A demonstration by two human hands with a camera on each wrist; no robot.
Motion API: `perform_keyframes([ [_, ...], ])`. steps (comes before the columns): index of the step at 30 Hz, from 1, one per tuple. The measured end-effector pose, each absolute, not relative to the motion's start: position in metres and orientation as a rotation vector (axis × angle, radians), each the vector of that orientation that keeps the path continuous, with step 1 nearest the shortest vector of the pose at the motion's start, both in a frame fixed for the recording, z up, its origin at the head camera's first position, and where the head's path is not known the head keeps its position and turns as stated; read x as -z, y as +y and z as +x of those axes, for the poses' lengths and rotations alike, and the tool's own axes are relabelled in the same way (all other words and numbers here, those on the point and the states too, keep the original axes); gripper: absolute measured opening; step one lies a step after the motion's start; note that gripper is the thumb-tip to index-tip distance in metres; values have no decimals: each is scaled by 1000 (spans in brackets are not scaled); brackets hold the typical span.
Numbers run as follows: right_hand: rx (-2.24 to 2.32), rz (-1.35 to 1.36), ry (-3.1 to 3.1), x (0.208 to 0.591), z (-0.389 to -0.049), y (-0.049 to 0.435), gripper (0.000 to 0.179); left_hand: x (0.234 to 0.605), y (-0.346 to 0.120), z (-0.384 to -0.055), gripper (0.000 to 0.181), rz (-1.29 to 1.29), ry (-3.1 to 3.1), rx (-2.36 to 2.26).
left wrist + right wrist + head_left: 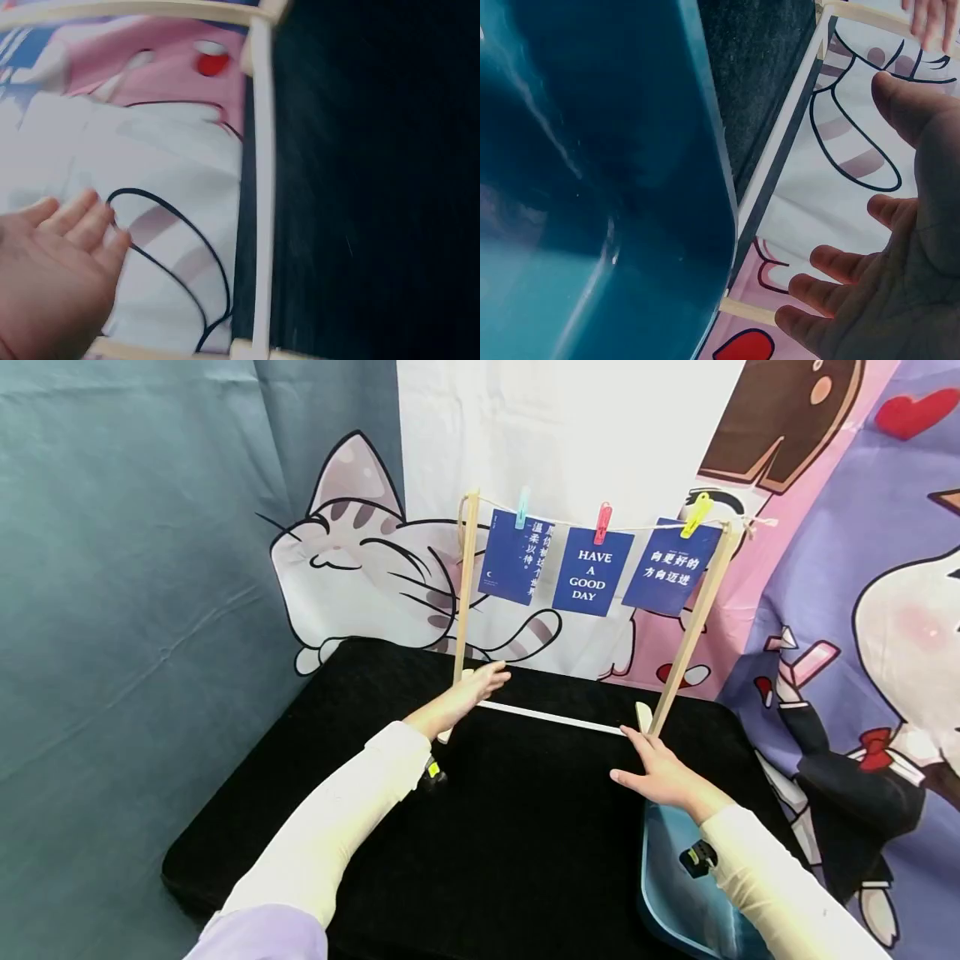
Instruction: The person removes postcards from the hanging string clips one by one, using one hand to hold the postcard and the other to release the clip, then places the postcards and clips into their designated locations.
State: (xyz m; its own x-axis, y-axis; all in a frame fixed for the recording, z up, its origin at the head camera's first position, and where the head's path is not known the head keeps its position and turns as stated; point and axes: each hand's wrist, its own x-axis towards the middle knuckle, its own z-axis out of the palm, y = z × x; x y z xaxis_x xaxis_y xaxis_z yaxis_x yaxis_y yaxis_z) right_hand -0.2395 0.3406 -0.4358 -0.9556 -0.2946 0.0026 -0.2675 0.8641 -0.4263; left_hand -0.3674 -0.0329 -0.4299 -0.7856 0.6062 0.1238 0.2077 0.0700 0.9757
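Note:
A wooden frame has a left post (467, 585), a right post (693, 631) and a white bottom bar (551, 717). From its string hang three blue printed cards: a left card (501, 560), a middle card (573, 578) and a right card (652, 589). A light blue clip (522, 508), a red clip (603, 522) and a yellow clip (697, 516) pin them. My left hand (465, 693) is held out with fingers extended, overlapping the left post's foot. Near the right post's base, my right hand (663, 781) has thumb and fingers spread. Both hands hold nothing.
A blue plastic bin (647, 877) stands at the right front, under my right forearm; it fills the left side of the right wrist view. Black cloth (510, 835) covers the table. Behind the frame hangs a cartoon-printed curtain (337, 585).

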Motion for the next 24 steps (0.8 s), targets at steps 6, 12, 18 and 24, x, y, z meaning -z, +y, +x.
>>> perform_keyframes([
  [6,663,-442,2956,426,-238,340,87,403,-11,-385,69,622,1185,-2377],
  [12,566,-439,3003,422,-231,341,86,379,3,-408,76,434,985,-2561],
  [18,525,-437,3033,419,-227,341,85,367,5,-422,76,315,930,-2645],
  [24,489,-426,3043,421,-226,344,83,365,6,-421,69,371,900,-2713],
])
